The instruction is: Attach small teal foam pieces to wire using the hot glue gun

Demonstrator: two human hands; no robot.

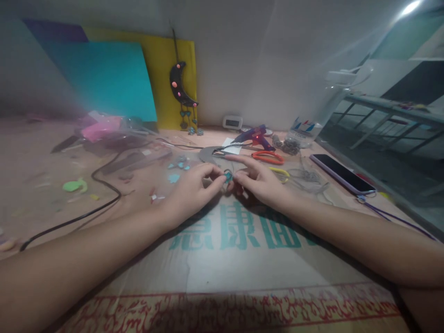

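Observation:
A small teal piece (228,176) is between my two hands, above the printed sheet (208,273). My left hand (204,184) pinches its left side between thumb and fingers. On the other side, the thumb and curled fingers of my right hand (255,179) close at the piece's right edge, while the index finger stretches out to the left. A thin dark loop shows around the piece; its details are blurred. Just beyond my hands lies a grey crescent shape (208,154). Several light blue pieces (174,178) lie left of my left hand.
Behind are a glue gun (251,134), orange-handled scissors (268,157), a small white clock (232,122) and a hanging dark crescent (179,85). A phone (342,173) lies right. A black cable (104,201) crosses the left side, near plastic bags (104,129) and a green piece (72,186).

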